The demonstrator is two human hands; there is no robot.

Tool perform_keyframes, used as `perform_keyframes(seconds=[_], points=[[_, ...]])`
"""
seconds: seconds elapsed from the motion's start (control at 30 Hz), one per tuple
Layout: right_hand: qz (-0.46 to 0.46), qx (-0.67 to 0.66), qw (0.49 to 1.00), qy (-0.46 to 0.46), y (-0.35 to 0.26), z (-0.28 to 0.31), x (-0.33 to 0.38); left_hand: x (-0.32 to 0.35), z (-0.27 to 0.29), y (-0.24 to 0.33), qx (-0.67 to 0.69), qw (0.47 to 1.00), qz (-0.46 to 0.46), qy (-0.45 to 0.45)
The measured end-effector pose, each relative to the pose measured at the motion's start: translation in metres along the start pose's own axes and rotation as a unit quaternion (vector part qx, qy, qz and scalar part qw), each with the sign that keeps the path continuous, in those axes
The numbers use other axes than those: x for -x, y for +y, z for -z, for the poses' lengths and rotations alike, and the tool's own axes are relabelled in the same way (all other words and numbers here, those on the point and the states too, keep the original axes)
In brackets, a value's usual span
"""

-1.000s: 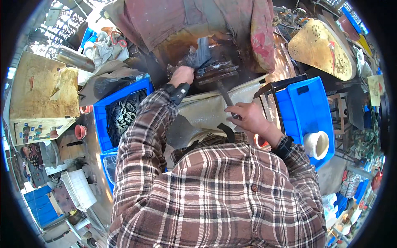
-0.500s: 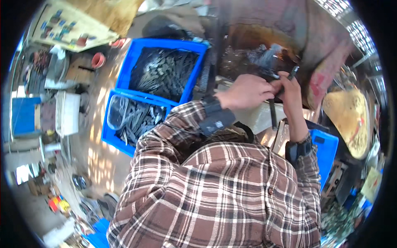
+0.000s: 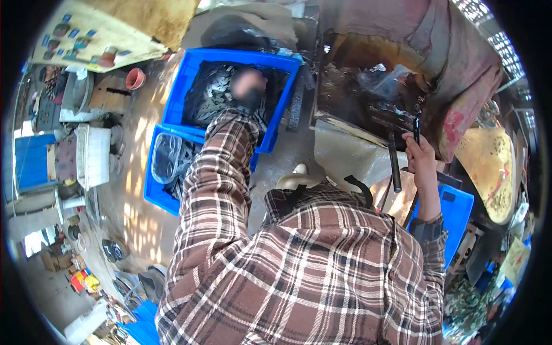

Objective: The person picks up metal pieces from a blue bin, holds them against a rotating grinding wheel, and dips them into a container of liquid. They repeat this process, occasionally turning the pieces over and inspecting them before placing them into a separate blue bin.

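Note:
My left hand [image 3: 247,84], smeared and with its fingers unclear, is over the far blue crate [image 3: 175,92]. Flat grey metal strips [image 3: 217,86] lie loose in that crate. At the right, my right hand [image 3: 422,156] closes round a slim dark tool [image 3: 417,127], held upright at the near edge of a dark, wet work surface [image 3: 345,98]; its exact kind is unclear. Just left of this hand, a black bar [image 3: 394,164] juts from the surface toward me. Crumpled clear plastic [image 3: 384,80] lies farther back there.
A second blue crate [image 3: 154,192] with more strips and a clear plastic tub [image 3: 166,158] adjoins the first. A reddish cloth-like cover [image 3: 460,75] hangs round the work surface. Another blue crate [image 3: 457,215] stands beside my right forearm. A control panel [image 3: 80,40] is at far left.
My left hand has gone from beside my right hand over to the far crate of strips. My right hand has drawn nearer to me, still gripping the dark tool.

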State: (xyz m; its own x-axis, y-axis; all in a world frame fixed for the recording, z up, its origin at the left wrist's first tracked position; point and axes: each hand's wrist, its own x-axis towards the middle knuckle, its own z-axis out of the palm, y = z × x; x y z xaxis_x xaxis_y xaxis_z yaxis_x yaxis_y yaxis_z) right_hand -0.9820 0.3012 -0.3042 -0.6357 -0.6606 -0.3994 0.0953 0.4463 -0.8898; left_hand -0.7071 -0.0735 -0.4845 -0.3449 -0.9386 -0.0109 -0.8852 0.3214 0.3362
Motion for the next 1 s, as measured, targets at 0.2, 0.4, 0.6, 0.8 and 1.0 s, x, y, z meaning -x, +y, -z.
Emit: perform_keyframes(seconds=[0.2, 0.4, 0.6, 0.8, 1.0], points=[[-0.014, -0.034, 0.999, 0.007, 0.008, 0.009, 0.011, -0.042, -0.027, -0.023, -0.062, 0.986, -0.117, -0.097], [-0.013, -0.065, 0.997, 0.027, 0.012, 0.018, 0.005, -0.034, -0.025, -0.034, -0.064, 0.994, -0.077, -0.038], [0.01, -0.057, 0.998, 0.012, 0.006, 0.012, 0.004, -0.014, -0.014, -0.002, 0.011, 0.998, -0.058, -0.035], [0.009, -0.019, 0.999, 0.05, 0.022, 0.021, 0.005, -0.023, 0.005, -0.008, 0.071, 0.997, -0.01, 0.018], [0.007, -0.023, 0.997, 0.07, 0.041, 0.03, 0.001, -0.01, 0.027, -0.052, 0.229, 0.973, 0.028, 0.03]])
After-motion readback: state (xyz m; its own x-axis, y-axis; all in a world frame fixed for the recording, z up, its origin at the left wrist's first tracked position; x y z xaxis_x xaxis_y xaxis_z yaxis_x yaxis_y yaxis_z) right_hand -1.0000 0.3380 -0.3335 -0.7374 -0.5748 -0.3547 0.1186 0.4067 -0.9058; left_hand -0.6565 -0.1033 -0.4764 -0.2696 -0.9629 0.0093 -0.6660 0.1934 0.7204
